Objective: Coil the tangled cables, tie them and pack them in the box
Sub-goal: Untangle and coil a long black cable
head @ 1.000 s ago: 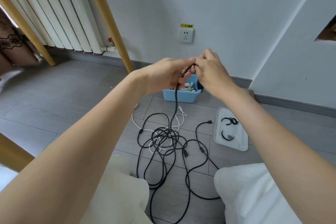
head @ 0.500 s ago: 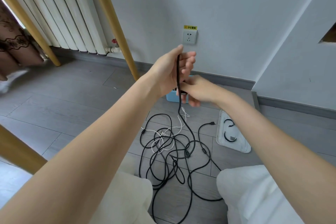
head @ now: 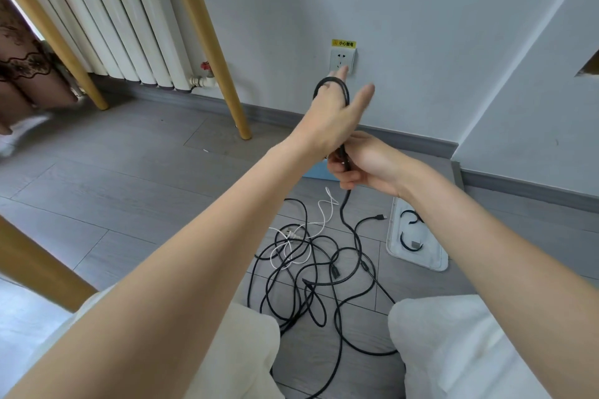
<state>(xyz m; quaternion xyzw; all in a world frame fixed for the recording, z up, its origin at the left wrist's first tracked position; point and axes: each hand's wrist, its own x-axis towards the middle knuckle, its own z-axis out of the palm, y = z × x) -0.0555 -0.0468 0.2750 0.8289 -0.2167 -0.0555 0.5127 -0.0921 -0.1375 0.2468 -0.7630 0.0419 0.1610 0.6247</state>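
Matt black rubbery cable [head: 346,220], light wooden legs [head: 207,42], smooth grey floor planks [head: 129,178]

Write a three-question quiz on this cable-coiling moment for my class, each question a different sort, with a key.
1. True or false: the black cable loops over the left hand.
2. Which hand pinches the cable below the loop? A) left B) right
3. Fill in: the white cable lies on the ____, in the tangle.

Key: 1 true; 2 B; 3 floor.
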